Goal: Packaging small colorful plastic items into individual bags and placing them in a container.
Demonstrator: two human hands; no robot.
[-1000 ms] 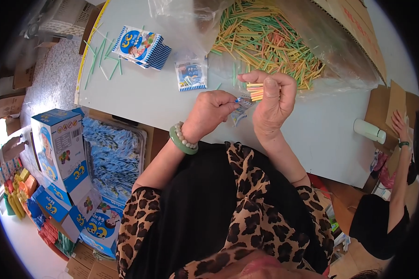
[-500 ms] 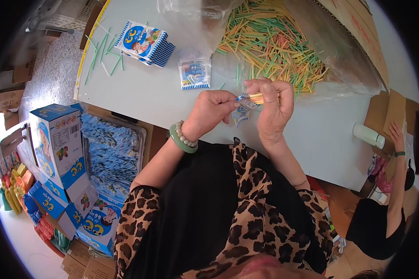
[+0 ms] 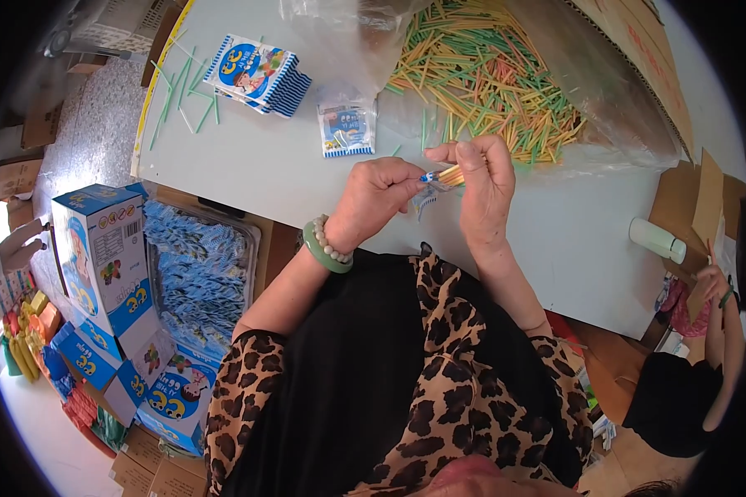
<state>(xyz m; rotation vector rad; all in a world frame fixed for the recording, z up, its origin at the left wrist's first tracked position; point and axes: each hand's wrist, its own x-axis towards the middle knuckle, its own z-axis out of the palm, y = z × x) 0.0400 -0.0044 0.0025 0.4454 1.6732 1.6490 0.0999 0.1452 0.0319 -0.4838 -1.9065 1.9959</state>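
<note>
Left hand (image 3: 373, 199) fingers pinching small clear plastic sachet (image 3: 427, 197). Right hand (image 3: 482, 186) fingers pinching thin stick bundle (image 3: 449, 174). Smooth white worktop (image 3: 265, 157) bare near front edge.

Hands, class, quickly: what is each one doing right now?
Left hand: closed, pinching a small clear packet.
Right hand: closed, holding a bundle of sticks at the packet's mouth.

A second ago the left hand (image 3: 373, 199) sat a little apart from the short bundle of yellow sticks (image 3: 449, 175) pinched in the right hand (image 3: 482, 186). Now its fingertips have closed in and, as far as I can tell, draw a small clear plastic sleeve with blue print (image 3: 429, 189) over the bundle's end.
</note>
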